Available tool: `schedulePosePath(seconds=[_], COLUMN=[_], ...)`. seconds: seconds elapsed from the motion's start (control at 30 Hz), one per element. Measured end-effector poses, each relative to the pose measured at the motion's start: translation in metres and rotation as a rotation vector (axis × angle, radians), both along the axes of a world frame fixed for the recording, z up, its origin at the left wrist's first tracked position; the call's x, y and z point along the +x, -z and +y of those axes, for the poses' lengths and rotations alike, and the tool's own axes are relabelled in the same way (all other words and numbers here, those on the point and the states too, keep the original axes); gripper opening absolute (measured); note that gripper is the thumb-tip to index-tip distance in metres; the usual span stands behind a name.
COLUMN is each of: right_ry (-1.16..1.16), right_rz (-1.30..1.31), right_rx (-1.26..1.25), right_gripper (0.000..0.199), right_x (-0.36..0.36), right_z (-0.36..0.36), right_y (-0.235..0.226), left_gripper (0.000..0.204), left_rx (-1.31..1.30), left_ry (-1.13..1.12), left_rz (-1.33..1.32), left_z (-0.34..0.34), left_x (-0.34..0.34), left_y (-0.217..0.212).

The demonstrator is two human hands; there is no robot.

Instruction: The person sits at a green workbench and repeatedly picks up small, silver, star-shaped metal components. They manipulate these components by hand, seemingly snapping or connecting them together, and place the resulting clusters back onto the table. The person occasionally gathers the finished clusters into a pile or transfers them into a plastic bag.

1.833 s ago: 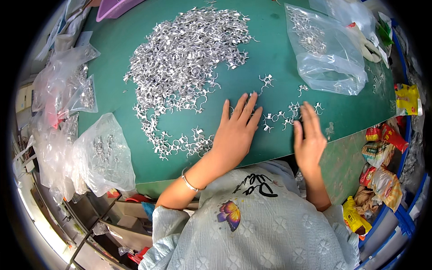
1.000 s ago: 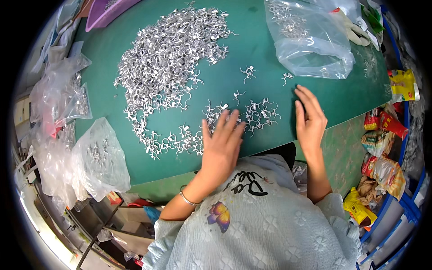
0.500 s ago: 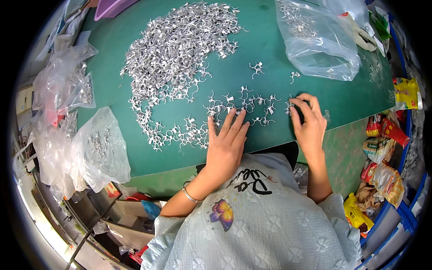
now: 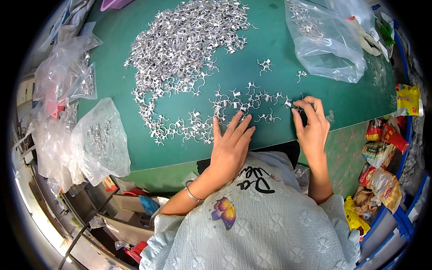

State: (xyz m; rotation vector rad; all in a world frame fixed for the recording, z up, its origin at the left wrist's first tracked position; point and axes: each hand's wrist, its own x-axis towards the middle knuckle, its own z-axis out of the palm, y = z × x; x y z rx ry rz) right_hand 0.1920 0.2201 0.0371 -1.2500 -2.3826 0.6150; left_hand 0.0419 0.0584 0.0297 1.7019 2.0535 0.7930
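Observation:
My left hand (image 4: 231, 146) lies palm down with fingers spread, its fingertips touching small silvery metal clips (image 4: 220, 104) loosely scattered near the front of the green table (image 4: 180, 159). To its right, my right hand (image 4: 312, 127) has thumb and forefinger bent together in a pinch at a small metal clip, mostly hidden by the fingers. Another clip (image 4: 288, 102) lies just left of those fingertips. Beyond my left hand rises a large heap of the same clips (image 4: 180, 49), with a thin trail curving from it toward that hand. Two single clips (image 4: 264, 65) lie apart farther back.
An open clear plastic bag (image 4: 330, 60) with clips inside lies at the back right, beside a pale glove (image 4: 369, 45). Clear bags (image 4: 101, 139) of clips hang at the left edge. A purple bin (image 4: 114, 3) stands far left; colourful packets (image 4: 382, 180) fill a right-hand shelf.
The view has shifted slightly, so the table's things sit a little farther right. A clip now lies just left of my right fingertips, where there was a gap. Both hands keep nearly the same pose.

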Motion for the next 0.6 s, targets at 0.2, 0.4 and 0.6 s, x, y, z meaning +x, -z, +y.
schedulePosePath(seconds=[0.2, 0.4, 0.6], right_ry=[-0.212, -0.053, 0.019], right_rz=[0.05, 0.003, 0.065], right_rx=[-0.08, 0.03, 0.046], right_gripper=[0.016, 0.012, 0.016], right_x=[-0.005, 0.002, -0.017], right_z=[-0.017, -0.005, -0.004], right_y=[0.0, 0.0, 0.0], left_gripper=[0.033, 0.034, 0.034], left_rx=[0.002, 0.004, 0.001], left_ry=[0.004, -0.188, -0.335], left_rz=[-0.014, -0.048, -0.027], left_z=[0.001, -0.01, -0.028], left_x=[0.003, -0.01, -0.013], left_y=[0.001, -0.003, 0.003])
